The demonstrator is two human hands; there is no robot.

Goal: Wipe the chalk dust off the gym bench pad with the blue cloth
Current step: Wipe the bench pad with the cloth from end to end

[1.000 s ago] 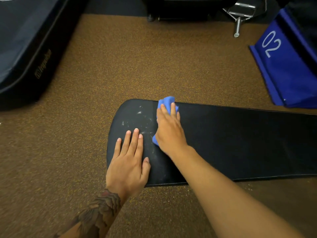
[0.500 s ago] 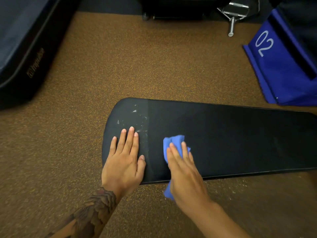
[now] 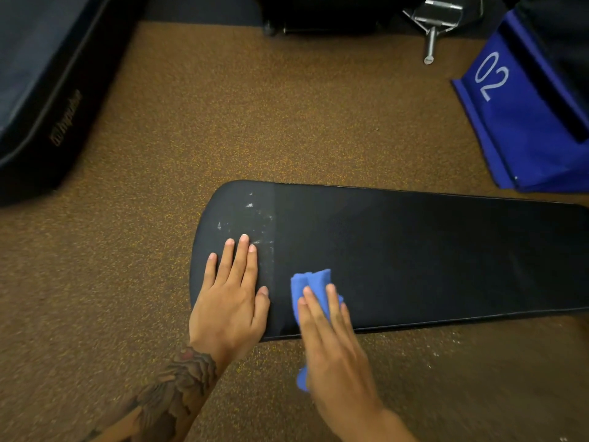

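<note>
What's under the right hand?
The blue cloth, pressed by the right hand onto the bench pad at its near edge, one end hanging off. Any chalk beneath is covered.

pad [image 3: 414,250] right: bare, open | left end: left hand [image 3: 231,298] flat (blocks chalk patch [image 3: 255,218])

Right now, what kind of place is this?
Most likely a gym: a black bench pad with chalk dust, speckled rubber floor, and a metal cable handle at the top.
</note>
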